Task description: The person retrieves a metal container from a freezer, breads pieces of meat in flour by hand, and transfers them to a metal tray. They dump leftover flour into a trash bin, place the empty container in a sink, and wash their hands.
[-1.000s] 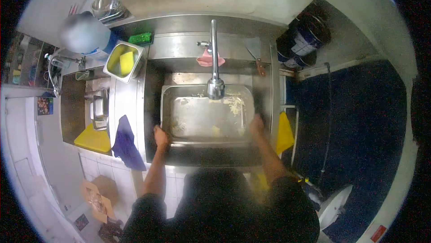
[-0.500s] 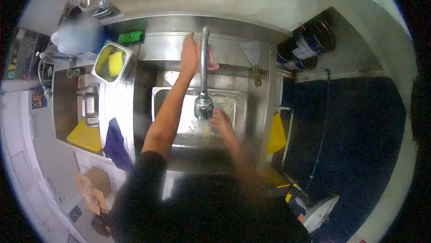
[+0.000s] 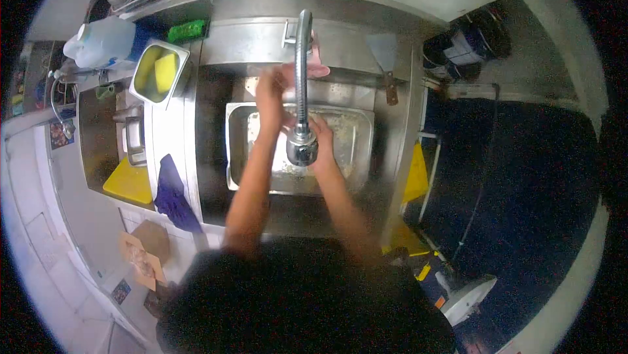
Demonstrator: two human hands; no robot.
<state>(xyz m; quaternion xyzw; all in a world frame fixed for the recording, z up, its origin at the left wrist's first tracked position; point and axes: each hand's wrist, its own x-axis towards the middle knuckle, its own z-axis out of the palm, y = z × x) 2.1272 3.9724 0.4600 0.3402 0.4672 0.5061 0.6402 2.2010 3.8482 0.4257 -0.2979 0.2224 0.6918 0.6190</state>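
Observation:
A rectangular metal tray (image 3: 356,148) with pale residue lies in the steel sink (image 3: 386,177). Above it hangs the flexible faucet (image 3: 301,79), its spray head over the tray's middle. Left of the faucet, my left hand (image 3: 269,102) is raised over the tray, its fingers smeared by motion. My right hand (image 3: 322,139) is beside the spray head, fingers apart and partly hidden behind it, with nothing visible in them. A pink cloth (image 3: 315,59) hangs at the faucet's base behind my hands.
A metal container (image 3: 144,79) with a yellow sponge (image 3: 166,72) stands left of the sink. Behind are a green sponge (image 3: 186,31) and a plastic jug (image 3: 104,41). A scraper (image 3: 391,87) lies at the back right; a purple cloth (image 3: 173,197) hangs at the left.
Both hands have left the tray's sides. My left hand reached to the faucet's base, then came back over the tray; my right hand moved in beside the spray head.

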